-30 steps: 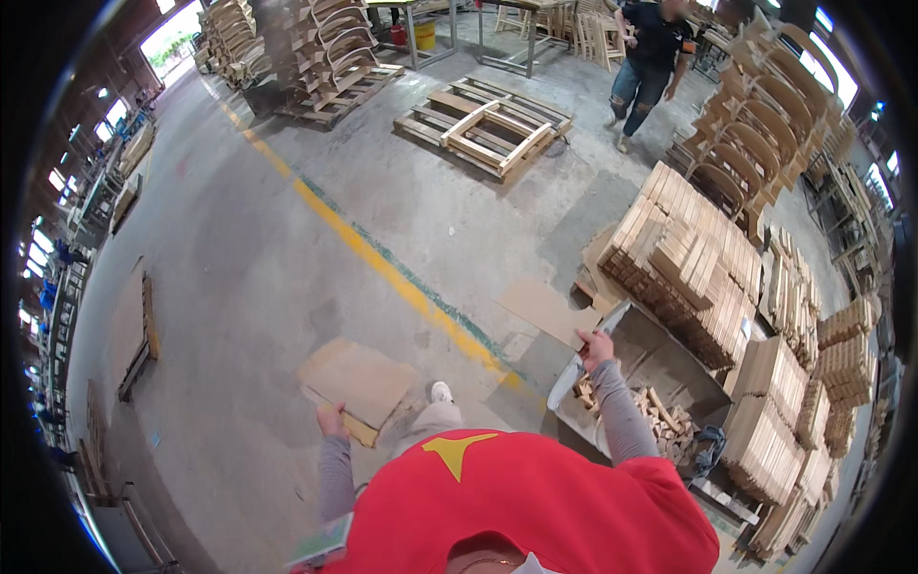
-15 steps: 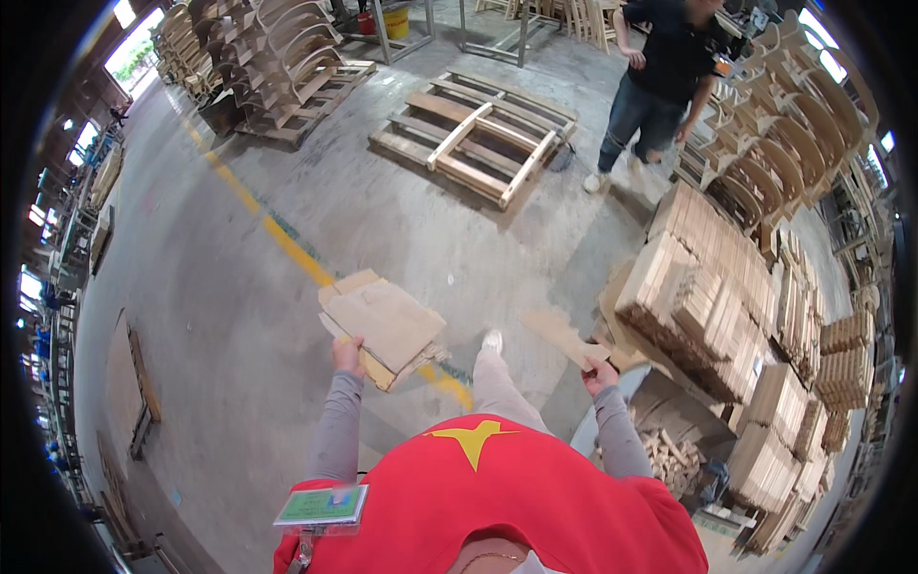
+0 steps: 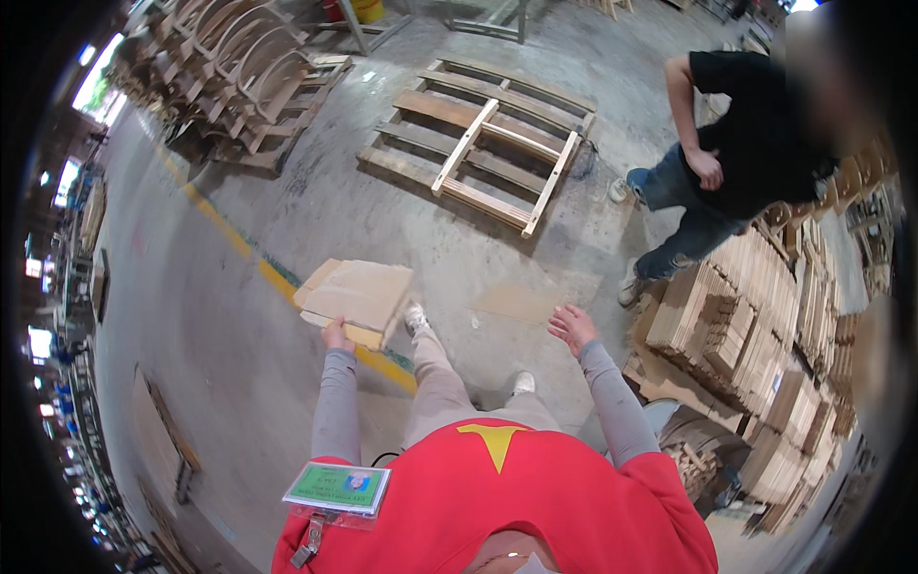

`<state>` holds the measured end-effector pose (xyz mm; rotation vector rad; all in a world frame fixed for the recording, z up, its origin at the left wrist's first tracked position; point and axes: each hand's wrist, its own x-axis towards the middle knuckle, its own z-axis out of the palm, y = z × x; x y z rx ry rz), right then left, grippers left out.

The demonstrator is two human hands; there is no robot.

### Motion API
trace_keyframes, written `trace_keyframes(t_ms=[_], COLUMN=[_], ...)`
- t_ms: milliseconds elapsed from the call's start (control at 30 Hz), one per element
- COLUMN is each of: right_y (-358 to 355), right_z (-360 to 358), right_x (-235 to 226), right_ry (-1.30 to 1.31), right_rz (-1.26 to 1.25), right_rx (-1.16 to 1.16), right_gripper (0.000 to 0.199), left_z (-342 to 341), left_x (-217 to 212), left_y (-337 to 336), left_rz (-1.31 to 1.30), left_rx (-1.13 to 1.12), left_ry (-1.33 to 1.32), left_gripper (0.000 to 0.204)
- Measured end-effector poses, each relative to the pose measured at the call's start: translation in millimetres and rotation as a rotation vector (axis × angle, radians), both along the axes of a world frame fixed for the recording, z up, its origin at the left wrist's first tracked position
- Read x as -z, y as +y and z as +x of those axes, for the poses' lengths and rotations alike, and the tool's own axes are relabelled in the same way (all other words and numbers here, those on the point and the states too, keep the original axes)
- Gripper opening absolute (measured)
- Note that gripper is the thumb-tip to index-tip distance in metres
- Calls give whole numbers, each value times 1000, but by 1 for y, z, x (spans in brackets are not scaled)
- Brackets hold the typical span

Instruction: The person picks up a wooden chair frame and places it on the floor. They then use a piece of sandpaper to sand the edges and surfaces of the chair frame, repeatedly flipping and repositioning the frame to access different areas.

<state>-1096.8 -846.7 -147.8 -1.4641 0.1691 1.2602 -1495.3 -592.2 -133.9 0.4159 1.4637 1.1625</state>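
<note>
My left hand (image 3: 336, 335) grips the near edge of a stack of cardboard sheets (image 3: 356, 295), tan with ragged edges. It holds the stack out over the yellow floor line. My right hand (image 3: 572, 328) is empty, its fingers apart, above the floor to the right. Just beyond its fingertips is a thin brown sheet (image 3: 526, 300), faint and blurred. I cannot tell if that sheet lies on the floor or is still in the air.
A wooden pallet (image 3: 411, 143) with a light wood frame (image 3: 516, 206) on it lies ahead. At the right stands a person in a black shirt (image 3: 755, 105), beside stacked wood strips (image 3: 708, 306). A bin of wood offcuts (image 3: 696, 459) is at lower right. Curved wooden parts (image 3: 239, 77) are piled far left.
My right hand has let go of the brown cardboard piece and opened. The person in black has come closer. I have stepped forward, the cardboard stack still in my left hand.
</note>
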Motion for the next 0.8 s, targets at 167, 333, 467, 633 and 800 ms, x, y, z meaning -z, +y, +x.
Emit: trace_keyframes(t_ms=[167, 333, 467, 633, 800], right_y=[35, 83, 124, 187, 188], right_z=[-6, -108, -171, -173, -142], right_x=[53, 38, 28, 11, -7], right_ry=[-483, -753, -711, -328, 626], right_rz=[-322, -431, -136, -267, -9], right_rx=[-257, -1152, -1570, -823, -645], right_gripper=[87, 93, 49, 14, 12], left_z=[61, 22, 34, 52, 54], left_x=[18, 83, 64, 37, 21], left_y=[137, 147, 107, 152, 194], left_rz=[-328, 20, 175, 58, -254], left_rx=[197, 1855, 2816, 2383, 2547], left_ry=[129, 847, 630, 513, 186], left_gripper=[81, 112, 69, 31, 32])
